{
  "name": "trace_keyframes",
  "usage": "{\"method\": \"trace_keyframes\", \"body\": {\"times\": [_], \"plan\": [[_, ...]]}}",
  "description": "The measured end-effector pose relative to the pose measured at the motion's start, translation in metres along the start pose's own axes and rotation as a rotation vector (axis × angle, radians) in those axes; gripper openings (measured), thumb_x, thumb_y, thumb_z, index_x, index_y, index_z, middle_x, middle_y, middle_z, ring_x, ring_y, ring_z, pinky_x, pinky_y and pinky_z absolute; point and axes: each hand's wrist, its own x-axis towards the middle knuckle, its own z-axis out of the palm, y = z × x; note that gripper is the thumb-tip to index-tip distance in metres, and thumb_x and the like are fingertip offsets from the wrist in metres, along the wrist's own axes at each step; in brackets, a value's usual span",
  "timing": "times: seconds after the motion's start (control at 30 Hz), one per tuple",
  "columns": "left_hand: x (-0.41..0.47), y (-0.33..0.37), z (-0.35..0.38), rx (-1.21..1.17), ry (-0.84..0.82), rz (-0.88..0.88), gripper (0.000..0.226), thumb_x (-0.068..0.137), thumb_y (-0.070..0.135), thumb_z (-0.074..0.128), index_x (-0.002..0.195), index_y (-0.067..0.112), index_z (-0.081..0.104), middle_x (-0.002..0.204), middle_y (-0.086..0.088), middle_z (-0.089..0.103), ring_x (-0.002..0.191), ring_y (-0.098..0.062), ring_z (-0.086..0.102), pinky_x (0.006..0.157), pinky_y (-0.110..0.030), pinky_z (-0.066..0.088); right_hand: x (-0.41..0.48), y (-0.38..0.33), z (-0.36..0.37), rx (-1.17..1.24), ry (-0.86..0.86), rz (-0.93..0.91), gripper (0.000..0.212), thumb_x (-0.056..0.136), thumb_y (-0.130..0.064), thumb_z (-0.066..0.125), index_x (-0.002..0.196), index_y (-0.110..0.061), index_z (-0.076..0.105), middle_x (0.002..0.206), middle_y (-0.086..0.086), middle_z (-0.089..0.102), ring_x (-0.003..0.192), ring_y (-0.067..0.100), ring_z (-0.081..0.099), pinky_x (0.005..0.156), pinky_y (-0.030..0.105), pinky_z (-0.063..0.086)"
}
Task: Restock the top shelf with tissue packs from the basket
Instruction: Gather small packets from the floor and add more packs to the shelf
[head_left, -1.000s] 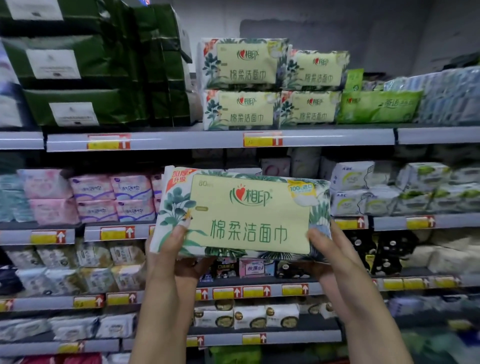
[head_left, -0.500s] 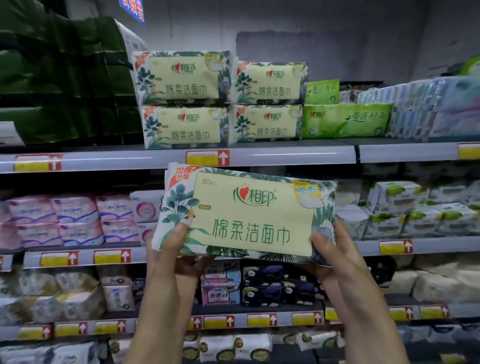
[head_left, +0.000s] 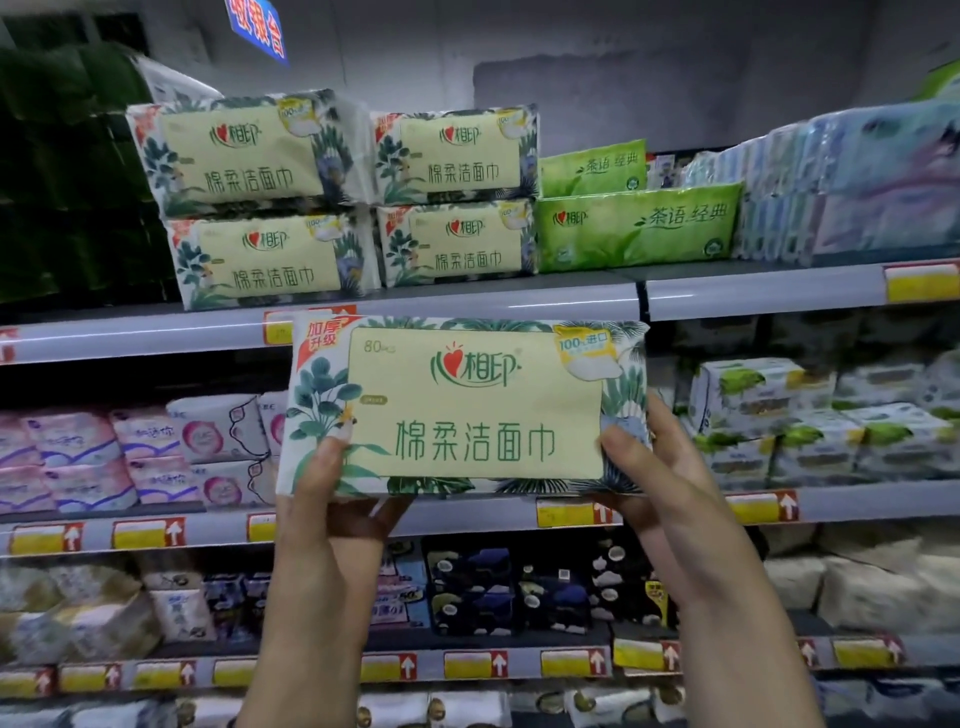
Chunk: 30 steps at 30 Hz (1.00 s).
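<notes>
Tissue pack (head_left: 467, 405) risen nearer top shelf (head_left: 156, 332) (still gripped).

Dim, soft overall, with blurred, bowed edges and murky upper-left corner.

Behind the tissue pack (head_left: 467, 405), the fingers of the left hand (head_left: 332, 499) and right hand (head_left: 660, 483) are mostly hidden, thumbs excepted. A price label (head_left: 278, 327) on the top shelf (head_left: 467, 304) is partly covered by the same pack. The blue sign (head_left: 257, 28) is cut off by the upper edge, and the dark green packs (head_left: 67, 171) at left are blurred, with no print legible.
</notes>
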Motion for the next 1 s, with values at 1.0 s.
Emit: {"method": "trace_keyframes", "body": {"times": [1.0], "plan": [[0.094,-0.016,0.028,-0.064,0.01,-0.008,0.097,0.035,0.052,0.092,0.118,0.015,0.061,0.111,-0.004,0.072,0.099,-0.016,0.07,0.079,-0.028,0.058,0.092,-0.002,-0.007,0.128,0.057,-0.052,0.112,0.024,-0.051,0.093,0.126,-0.03,0.053,0.112,-0.004,0.071,0.101,0.013,0.068,0.075,0.024,0.056]]}}
